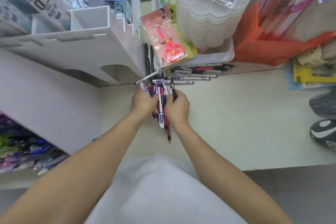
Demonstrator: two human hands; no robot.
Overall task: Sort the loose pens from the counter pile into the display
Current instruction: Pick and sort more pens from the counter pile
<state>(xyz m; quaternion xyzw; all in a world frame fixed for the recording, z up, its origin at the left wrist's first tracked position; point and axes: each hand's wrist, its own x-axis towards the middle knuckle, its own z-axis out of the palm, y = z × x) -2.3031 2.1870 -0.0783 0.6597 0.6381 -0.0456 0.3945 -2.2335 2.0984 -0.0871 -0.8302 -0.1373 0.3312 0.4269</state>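
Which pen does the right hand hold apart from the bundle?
The dark pen pinched in the right hand, tip pointing away from the person. The white and red pens stay bunched in the left hand.

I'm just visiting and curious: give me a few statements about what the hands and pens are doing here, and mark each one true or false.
1. Both hands hold pens. True: the left hand grips a bundle of pens, and the right hand pinches a dark pen.
2. The packaged scissors are blue. False: they are red, on a pink card.
3. More pens lie on the counter beyond the hands. True: a pile lies below the white bin.
4. The stacked clear containers sit on the floor. False: they stand in the white bin.
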